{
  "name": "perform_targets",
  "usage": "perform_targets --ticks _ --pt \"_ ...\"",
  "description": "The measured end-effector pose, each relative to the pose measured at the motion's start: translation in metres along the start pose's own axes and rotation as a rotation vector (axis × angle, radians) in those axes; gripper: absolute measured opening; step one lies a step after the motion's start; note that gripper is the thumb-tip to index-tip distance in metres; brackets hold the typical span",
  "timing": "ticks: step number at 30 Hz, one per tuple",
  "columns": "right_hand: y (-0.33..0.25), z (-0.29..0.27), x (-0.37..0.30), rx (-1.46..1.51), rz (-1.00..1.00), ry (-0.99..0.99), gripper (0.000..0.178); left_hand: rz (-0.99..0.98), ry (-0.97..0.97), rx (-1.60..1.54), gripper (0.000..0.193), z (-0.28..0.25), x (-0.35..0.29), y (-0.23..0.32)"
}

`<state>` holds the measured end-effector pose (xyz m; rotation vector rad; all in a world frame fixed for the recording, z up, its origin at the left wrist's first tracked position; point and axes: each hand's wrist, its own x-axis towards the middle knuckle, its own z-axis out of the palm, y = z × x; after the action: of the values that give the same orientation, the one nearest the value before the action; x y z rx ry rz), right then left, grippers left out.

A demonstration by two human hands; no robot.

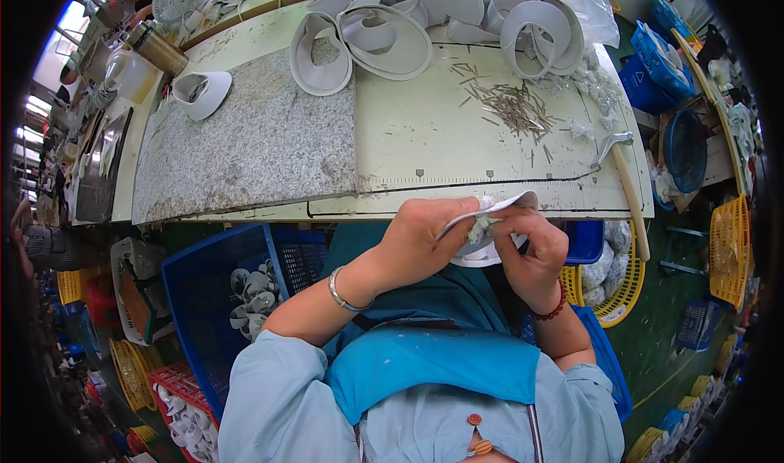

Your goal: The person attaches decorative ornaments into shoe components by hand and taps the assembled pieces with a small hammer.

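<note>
Close to the table's front edge, both my hands hold a white curved piece (478, 258) that looks like a shoe upper. My left hand (418, 236) grips its left side, thumb and fingers closed on the edge. The fingers of my right hand (535, 255) are bent and pinched at its right side. Between the hands, inside the piece's opening, is a small pale greenish-white tuft (479, 229); I cannot tell which fingers touch it. Several similar white uppers (400, 42) are heaped at the back, and one more upper (202, 94) lies on the granite slab (253, 149) at left.
A hammer (630, 189) with a wooden handle rests over the table's right edge. Thin brown-grey sticks (516, 108) lie scattered at right of the slab, near clear plastic scraps (600, 95). A blue crate (192, 316) and a yellow basket (627, 291) stand below the table.
</note>
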<state>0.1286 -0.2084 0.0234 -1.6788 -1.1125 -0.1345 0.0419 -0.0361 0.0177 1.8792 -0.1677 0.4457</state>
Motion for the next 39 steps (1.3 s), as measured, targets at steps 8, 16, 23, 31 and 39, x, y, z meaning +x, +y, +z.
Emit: perform_targets --ticks 8,16,23,31,39 --pt "-0.005 -0.002 0.005 -0.101 -0.094 0.016 0.016 0.088 0.102 0.271 0.019 0.004 -0.003 0.005" --pt "-0.001 -0.012 -0.01 -0.163 -0.06 0.038 0.015 0.063 0.091 0.128 0.028 0.016 -0.01 0.007" --pt "0.003 -0.01 0.0 -0.184 -0.127 0.01 0.013 0.046 0.093 0.03 0.038 0.015 -0.007 -0.003" --pt "0.012 -0.009 -0.009 -0.081 0.061 0.139 0.044 0.063 0.094 0.034 0.033 0.01 -0.011 0.006" --pt "0.01 -0.016 -0.014 0.22 0.151 -0.061 0.021 0.172 0.068 0.103 0.028 0.009 -0.014 0.012"
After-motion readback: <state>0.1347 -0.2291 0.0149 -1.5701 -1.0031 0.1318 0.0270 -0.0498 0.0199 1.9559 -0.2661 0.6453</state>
